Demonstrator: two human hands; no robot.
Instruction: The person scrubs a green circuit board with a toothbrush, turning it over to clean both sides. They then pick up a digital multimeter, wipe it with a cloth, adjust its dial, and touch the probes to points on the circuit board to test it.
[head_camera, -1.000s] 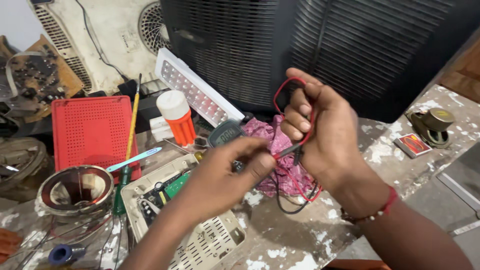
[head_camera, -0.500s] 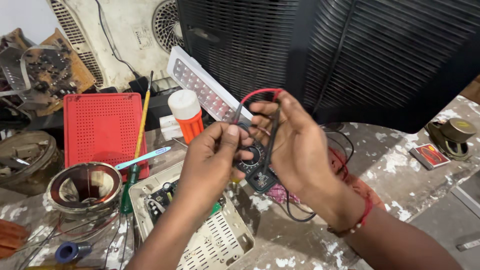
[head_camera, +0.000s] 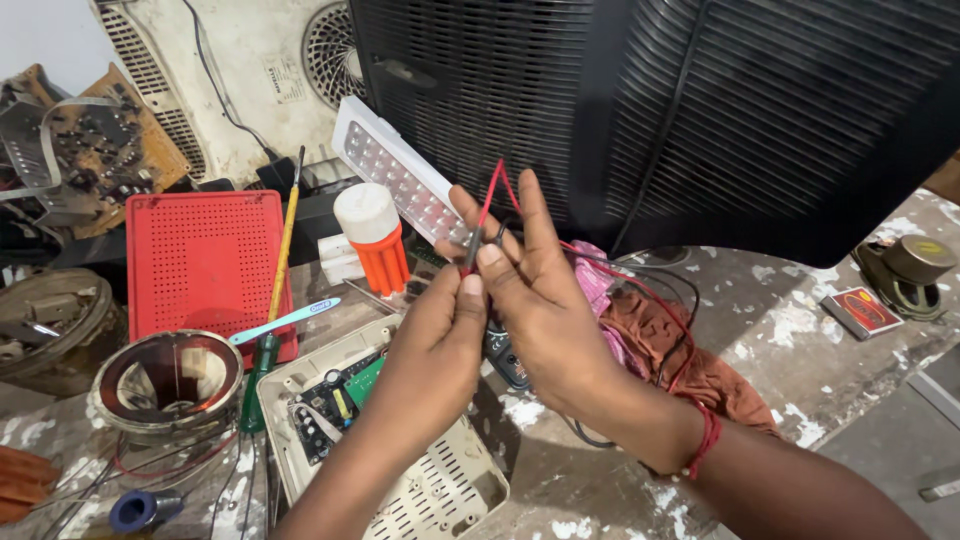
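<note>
A red test lead (head_camera: 492, 195) and a black test lead (head_camera: 472, 252) rise together between the fingertips of the left hand (head_camera: 440, 330) and the right hand (head_camera: 535, 290), held above the bench. The red wire bends into a narrow peak just over the fingers, then trails down to the right across a crumpled brown cloth. The black one runs down to a small dark multimeter (head_camera: 508, 362), mostly hidden beneath the hands.

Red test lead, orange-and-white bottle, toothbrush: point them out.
red test lead (head_camera: 492, 195), head view, on the stretch above the fingers
orange-and-white bottle (head_camera: 373, 240), head view, on its body
toothbrush (head_camera: 285, 320), head view, mid handle
</note>
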